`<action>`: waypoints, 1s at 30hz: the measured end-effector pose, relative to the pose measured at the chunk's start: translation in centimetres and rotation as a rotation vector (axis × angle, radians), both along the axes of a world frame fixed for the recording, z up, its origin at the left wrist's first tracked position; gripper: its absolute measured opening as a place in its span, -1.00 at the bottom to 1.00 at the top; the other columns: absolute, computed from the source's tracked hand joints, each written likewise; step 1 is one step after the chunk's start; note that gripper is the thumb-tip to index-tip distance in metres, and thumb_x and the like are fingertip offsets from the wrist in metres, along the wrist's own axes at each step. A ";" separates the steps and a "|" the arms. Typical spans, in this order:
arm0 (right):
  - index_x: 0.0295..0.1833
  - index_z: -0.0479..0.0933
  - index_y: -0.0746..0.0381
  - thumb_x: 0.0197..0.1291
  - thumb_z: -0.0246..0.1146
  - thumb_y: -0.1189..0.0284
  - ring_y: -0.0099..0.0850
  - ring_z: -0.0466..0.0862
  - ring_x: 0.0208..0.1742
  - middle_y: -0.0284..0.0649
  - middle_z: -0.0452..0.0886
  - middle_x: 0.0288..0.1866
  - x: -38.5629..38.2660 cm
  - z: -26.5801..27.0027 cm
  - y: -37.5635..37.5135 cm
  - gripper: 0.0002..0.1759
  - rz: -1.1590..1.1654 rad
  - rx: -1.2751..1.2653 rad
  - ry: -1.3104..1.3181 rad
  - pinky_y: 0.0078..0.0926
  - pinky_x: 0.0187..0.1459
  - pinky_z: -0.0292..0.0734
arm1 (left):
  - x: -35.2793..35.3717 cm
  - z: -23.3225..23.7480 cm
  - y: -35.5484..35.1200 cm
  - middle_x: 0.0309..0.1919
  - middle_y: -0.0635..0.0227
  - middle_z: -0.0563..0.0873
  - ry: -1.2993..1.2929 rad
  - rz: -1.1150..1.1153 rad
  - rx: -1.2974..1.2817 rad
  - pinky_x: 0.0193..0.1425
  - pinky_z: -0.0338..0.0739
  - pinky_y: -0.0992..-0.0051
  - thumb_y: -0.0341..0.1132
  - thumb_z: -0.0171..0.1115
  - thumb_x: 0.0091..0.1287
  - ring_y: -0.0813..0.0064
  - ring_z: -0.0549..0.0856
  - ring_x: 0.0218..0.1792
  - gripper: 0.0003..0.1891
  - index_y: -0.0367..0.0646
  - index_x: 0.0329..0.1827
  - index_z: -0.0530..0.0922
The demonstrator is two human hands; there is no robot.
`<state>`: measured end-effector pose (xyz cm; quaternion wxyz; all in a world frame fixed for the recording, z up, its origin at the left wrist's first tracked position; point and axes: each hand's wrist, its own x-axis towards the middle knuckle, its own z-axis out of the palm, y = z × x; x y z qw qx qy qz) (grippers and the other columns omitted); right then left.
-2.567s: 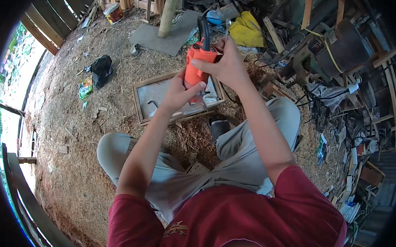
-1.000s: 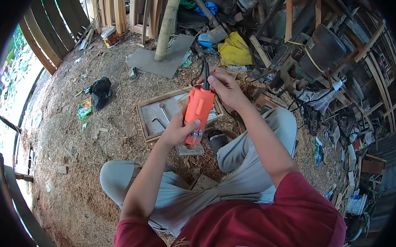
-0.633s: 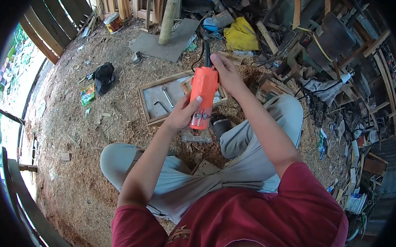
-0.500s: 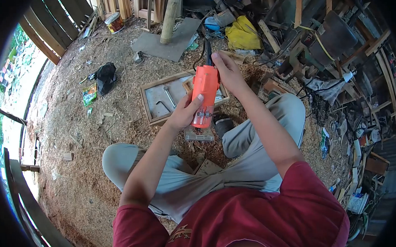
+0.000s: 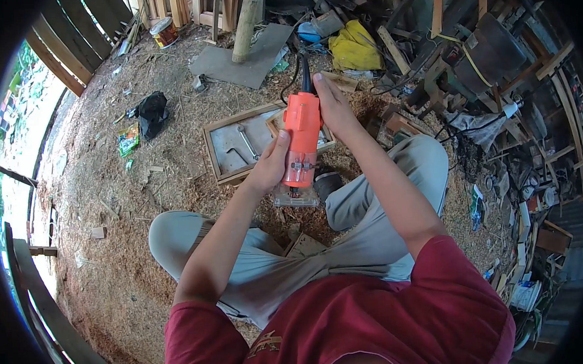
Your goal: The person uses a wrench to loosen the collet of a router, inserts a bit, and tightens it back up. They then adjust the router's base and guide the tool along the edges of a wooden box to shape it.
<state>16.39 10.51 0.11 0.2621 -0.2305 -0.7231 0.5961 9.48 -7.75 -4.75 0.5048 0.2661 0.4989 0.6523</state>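
An orange trim router (image 5: 304,126) with a clear base (image 5: 296,196) is held between my two hands above my crossed legs. Its black cord end points away from me and the base towards me. My left hand (image 5: 271,163) grips the left side of its body, thumb along the edge. On the upper right side, near the cord, my right hand (image 5: 334,105) is closed round the housing; its fingers are mostly hidden behind the tool. Beyond the router lies a shallow wooden tray (image 5: 213,153), partly covered by it, with a wrench (image 5: 247,140) and a hex key (image 5: 237,156) inside.
Sawdust and wood shavings cover the ground. A black plastic bag (image 5: 152,115) and a green packet (image 5: 128,140) lie to the left. At the back are a wooden post (image 5: 246,34), a grey board (image 5: 224,64) and a yellow cloth (image 5: 356,47). Scrap and cables crowd the right.
The router has turned slightly in my hands and stands a little straighter. My left thumb has slid from its front face to the left edge.
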 end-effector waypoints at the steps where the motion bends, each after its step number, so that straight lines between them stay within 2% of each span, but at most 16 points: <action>1: 0.38 0.52 0.37 0.62 0.00 -0.09 -0.46 0.56 0.17 -0.14 0.64 0.22 0.0 0.0 0.0 -0.29 -0.001 -0.011 -0.014 -0.46 0.30 0.42 | -0.1 -0.5 0.0 0.00 0.23 0.74 -0.009 -0.006 -0.010 0.12 0.71 0.41 0.23 -0.27 0.69 0.48 0.76 -0.04 -0.31 -0.24 0.40 0.44; 3: 0.20 0.52 0.35 0.64 -0.04 -0.05 -0.44 0.55 0.04 -0.17 0.59 0.04 -0.1 -0.1 0.0 -0.38 -0.002 0.041 0.018 -0.42 0.19 0.44 | 0.0 0.0 -0.1 -0.02 0.23 0.75 -0.026 -0.018 -0.030 0.13 0.71 0.40 0.26 -0.39 0.68 0.46 0.77 -0.04 -0.27 -0.22 0.37 0.47; 5: -0.14 0.50 0.30 0.68 -0.10 0.03 -0.38 0.53 -0.19 -0.22 0.49 -0.26 -0.6 -0.6 0.1 -0.45 -0.005 0.168 0.110 -0.34 -0.01 0.46 | 0.0 0.0 -0.1 -0.01 0.24 0.75 -0.009 -0.012 -0.033 0.12 0.72 0.40 0.26 -0.40 0.68 0.46 0.78 -0.04 -0.27 -0.21 0.38 0.46; 8: 0.16 0.59 0.38 0.63 -0.03 -0.09 -0.46 0.56 0.04 -0.18 0.66 0.03 -0.4 -1.5 1.3 -0.32 0.047 0.097 -0.027 -0.46 0.22 0.44 | 0.3 0.1 0.0 0.00 0.24 0.75 0.004 0.007 -0.046 0.12 0.72 0.39 0.25 -0.39 0.69 0.45 0.78 -0.04 -0.28 -0.21 0.38 0.46; 11: 0.08 0.59 0.36 0.63 -0.04 -0.09 -0.47 0.55 -0.02 -0.23 0.64 -0.04 -0.9 -2.9 1.8 -0.34 0.008 0.165 0.013 -0.45 0.17 0.46 | 0.3 -0.3 0.1 0.00 0.23 0.74 0.018 0.019 -0.033 0.12 0.72 0.39 0.24 -0.35 0.69 0.45 0.78 -0.03 -0.30 -0.23 0.40 0.44; 14: 0.02 0.59 0.33 0.64 -0.07 -0.09 -0.50 0.57 -0.05 -0.25 0.65 -0.05 -1.0 -3.6 2.1 -0.34 0.031 0.098 -0.007 -0.44 0.14 0.48 | 0.5 -0.5 0.2 0.02 0.22 0.73 0.080 0.038 -0.043 0.13 0.71 0.41 0.22 -0.31 0.70 0.46 0.76 -0.01 -0.30 -0.27 0.42 0.40; 17: 0.03 0.59 0.28 0.58 0.11 -0.03 -0.54 0.61 -0.06 -0.28 0.66 -0.06 -1.1 -3.2 0.9 -0.47 0.014 0.041 0.079 -0.46 0.10 0.52 | 0.3 -0.7 0.7 0.06 0.21 0.71 0.142 0.091 -0.078 0.14 0.69 0.43 0.22 -0.29 0.70 0.49 0.74 0.01 -0.29 -0.29 0.47 0.36; 20: -0.02 0.55 0.23 0.40 0.38 0.06 -0.47 0.68 -0.06 -0.26 0.65 -0.10 -0.3 -1.1 -1.9 -0.57 0.054 -0.118 0.067 -0.41 0.05 0.59 | 0.0 -1.6 1.1 0.10 0.20 0.69 0.149 0.115 -0.079 0.15 0.67 0.45 0.24 -0.28 0.69 0.49 0.72 0.02 -0.25 -0.31 0.52 0.32; 23: -0.03 0.54 0.20 0.26 0.53 0.22 -0.59 0.67 -0.16 -0.32 0.66 -0.14 -0.3 -1.4 -1.6 -0.62 0.087 -0.147 0.066 -0.51 -0.10 0.61 | -0.5 -2.2 1.0 0.12 0.20 0.68 0.120 0.079 -0.097 0.15 0.66 0.47 0.26 -0.27 0.68 0.51 0.72 0.03 -0.24 -0.31 0.53 0.32; 26: 0.04 0.55 0.21 0.33 0.47 0.26 -0.56 0.68 -0.08 -0.31 0.68 -0.09 -0.4 -2.6 -1.3 -0.65 0.112 -0.283 0.121 -0.49 -0.01 0.61 | -0.5 -2.3 1.0 0.11 0.22 0.69 0.046 0.044 -0.117 0.14 0.66 0.47 0.26 -0.27 0.68 0.53 0.72 0.02 -0.24 -0.31 0.51 0.35; 30: 0.02 0.55 0.23 0.33 0.43 0.31 -0.54 0.70 -0.08 -0.29 0.70 -0.09 -0.4 -2.9 -1.2 -0.70 0.101 -0.335 0.156 -0.48 0.00 0.63 | -0.4 -2.0 0.9 0.08 0.26 0.71 0.003 -0.005 -0.097 0.12 0.66 0.47 0.27 -0.25 0.67 0.56 0.72 0.00 -0.25 -0.31 0.45 0.40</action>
